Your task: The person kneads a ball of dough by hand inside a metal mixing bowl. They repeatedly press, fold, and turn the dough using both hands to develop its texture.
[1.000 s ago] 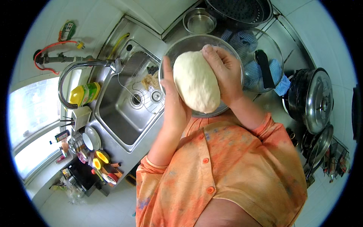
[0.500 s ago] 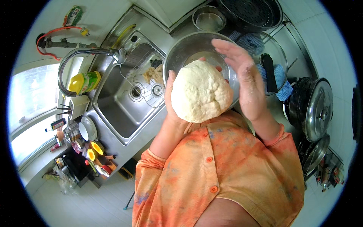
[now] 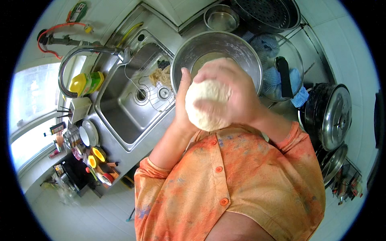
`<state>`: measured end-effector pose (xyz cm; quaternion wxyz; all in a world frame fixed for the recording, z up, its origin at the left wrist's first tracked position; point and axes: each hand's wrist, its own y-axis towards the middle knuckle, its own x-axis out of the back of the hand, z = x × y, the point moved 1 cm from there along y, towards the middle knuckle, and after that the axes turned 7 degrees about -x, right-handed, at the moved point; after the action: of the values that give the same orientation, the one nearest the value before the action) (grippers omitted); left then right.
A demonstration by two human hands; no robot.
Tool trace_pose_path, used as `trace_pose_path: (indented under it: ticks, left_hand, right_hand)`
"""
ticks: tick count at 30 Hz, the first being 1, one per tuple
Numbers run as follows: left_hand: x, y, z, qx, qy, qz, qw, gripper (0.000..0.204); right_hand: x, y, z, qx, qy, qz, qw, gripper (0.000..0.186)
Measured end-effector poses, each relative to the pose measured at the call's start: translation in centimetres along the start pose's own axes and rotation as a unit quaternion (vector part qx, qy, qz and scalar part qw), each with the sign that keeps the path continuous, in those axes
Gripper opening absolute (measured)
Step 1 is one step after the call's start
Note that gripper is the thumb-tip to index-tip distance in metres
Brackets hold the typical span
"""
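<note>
A pale ball of dough [image 3: 203, 105] is held in front of my chest, just above the near rim of a large steel mixing bowl [image 3: 233, 44]. My left hand [image 3: 183, 106] cups the dough from the left side, thumb pointing up. My right hand [image 3: 233, 90] lies over the top and right of the dough, fingers spread and blurred. The bowl's bottom shows a thin floury film.
A steel sink [image 3: 128, 104] with a curved tap [image 3: 80, 52] lies to the left, a yellow bottle [image 3: 82, 82] beside it. A glass lid [image 3: 281, 68] on blue cloth, a small steel bowl [image 3: 221, 17], a steamer [image 3: 267, 12] and pots [image 3: 329, 114] stand to the right.
The dough has been pressed from a tall oval into a rounder ball and turned between my hands. My right hand moved from the side over its top.
</note>
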<state>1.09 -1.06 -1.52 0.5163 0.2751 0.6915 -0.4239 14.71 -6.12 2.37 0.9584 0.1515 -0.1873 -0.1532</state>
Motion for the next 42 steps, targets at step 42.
trace_pose_path:
  ticks: [42]
  left_hand:
    - [14.4, 1.6, -4.0, -0.287, 0.624, -0.311, 0.657, 0.034]
  right_hand:
    - [-12.4, -4.3, -16.0, -0.158, -0.460, 0.125, 0.865, 0.034]
